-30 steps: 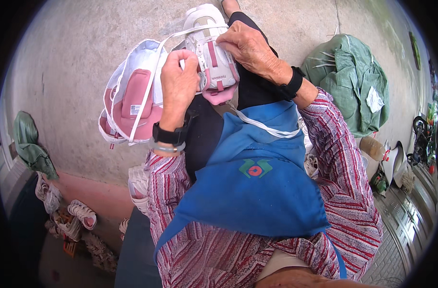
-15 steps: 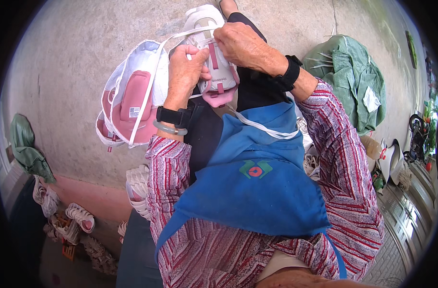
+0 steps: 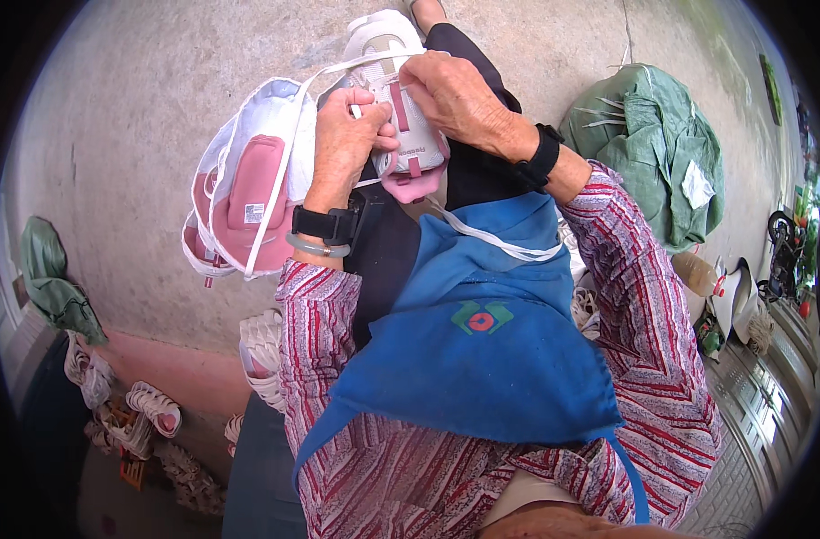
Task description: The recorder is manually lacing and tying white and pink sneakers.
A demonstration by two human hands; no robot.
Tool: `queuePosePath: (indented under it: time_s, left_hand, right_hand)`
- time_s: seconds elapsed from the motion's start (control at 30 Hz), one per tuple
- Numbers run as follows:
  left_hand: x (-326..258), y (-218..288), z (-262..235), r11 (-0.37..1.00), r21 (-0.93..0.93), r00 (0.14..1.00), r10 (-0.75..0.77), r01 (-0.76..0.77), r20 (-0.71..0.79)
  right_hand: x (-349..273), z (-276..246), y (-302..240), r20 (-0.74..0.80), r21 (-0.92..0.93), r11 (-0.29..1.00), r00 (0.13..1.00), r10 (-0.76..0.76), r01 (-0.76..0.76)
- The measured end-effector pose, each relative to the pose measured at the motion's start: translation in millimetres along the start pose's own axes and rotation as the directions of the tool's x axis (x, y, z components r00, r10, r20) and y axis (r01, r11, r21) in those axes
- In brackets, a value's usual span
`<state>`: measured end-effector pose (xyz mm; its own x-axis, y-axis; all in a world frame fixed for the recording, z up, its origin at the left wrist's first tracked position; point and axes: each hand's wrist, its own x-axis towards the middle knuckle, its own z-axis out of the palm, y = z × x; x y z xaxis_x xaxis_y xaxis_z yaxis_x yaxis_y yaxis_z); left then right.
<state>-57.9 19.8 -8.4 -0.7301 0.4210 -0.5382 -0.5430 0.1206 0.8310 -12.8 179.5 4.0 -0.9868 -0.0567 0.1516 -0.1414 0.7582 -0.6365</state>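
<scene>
A white and pink shoe (image 3: 399, 108) rests on my dark-trousered knee (image 3: 468, 171). My left hand (image 3: 347, 135) pinches a white lace (image 3: 360, 63) at the shoe's left side. My right hand (image 3: 459, 99) grips the shoe's upper from the right, fingers curled over the tongue. The lace runs in a loop up and across the top of the shoe. A second shoe (image 3: 252, 193), white with a pink insole, hangs just left of my left wrist. A blue apron (image 3: 482, 332) covers my lap.
A green sack (image 3: 661, 148) lies on the concrete floor at right. A pile of white shoes (image 3: 131, 413) lies at lower left, with more (image 3: 261, 355) by my left elbow. A green cloth (image 3: 55, 287) sits at far left. Bottles and clutter (image 3: 724, 301) stand at right.
My left hand has slid rightward onto the shoe's lace, closing up to my right hand. The second shoe has swung slightly lower beside my wrist.
</scene>
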Motion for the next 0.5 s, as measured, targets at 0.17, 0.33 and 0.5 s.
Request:
queuePosePath:
  time_s: [0.17, 0.33, 0.5]
  left_hand:
    - [1, 2, 3, 0.995, 0.094, 1.0, -0.011, 0.011, -0.006]
    - [-7, 7, 1, 0.979, 0.091, 0.971, 0.193, -0.182, -0.138]
    - [-15, 15, -18, 0.973, 0.127, 0.961, 0.215, -0.194, -0.174]
  right_hand:
    - [5, 9, -2, 0.038, -0.077, 0.997, 0.999, 0.011, -0.008]
    - [0, -4, -4, -0.057, -0.256, 0.952, 0.98, -0.189, 0.168]
    - [8, 3, -17, 0.052, -0.4, 0.894, 0.979, -0.197, 0.202]
